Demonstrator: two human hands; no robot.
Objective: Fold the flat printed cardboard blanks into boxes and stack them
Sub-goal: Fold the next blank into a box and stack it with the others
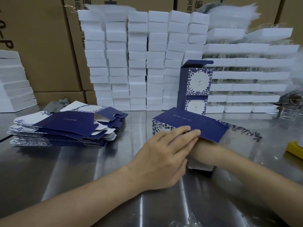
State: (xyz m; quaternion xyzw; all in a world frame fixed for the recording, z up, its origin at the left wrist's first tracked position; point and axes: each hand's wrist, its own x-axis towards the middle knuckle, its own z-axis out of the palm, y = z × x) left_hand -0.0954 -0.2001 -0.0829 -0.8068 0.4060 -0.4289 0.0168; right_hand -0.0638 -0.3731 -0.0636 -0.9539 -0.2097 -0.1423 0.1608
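Note:
A navy box with blue floral print [193, 122] lies on its side on the steel table [82, 169], its open end towards me. My left hand [164, 156] rests over the box's near edge, fingers pressed flat on the navy panel. My right forearm [221, 154] runs into the open end, and the right hand itself is hidden inside. A white flap [200, 167] shows under that wrist. A fanned pile of flat blanks [65, 126] lies at the left. Two finished boxes stand stacked behind, upper [198, 81] with its lid flap up, lower [195, 105].
Tall columns of white boxes [137, 63] and white trays [242, 74] line the back of the table, in front of brown cartons [41, 46]. A yellow object [295, 149] sits at the right edge, clear containers [291, 112] behind it. More white boxes [13, 82] stand far left.

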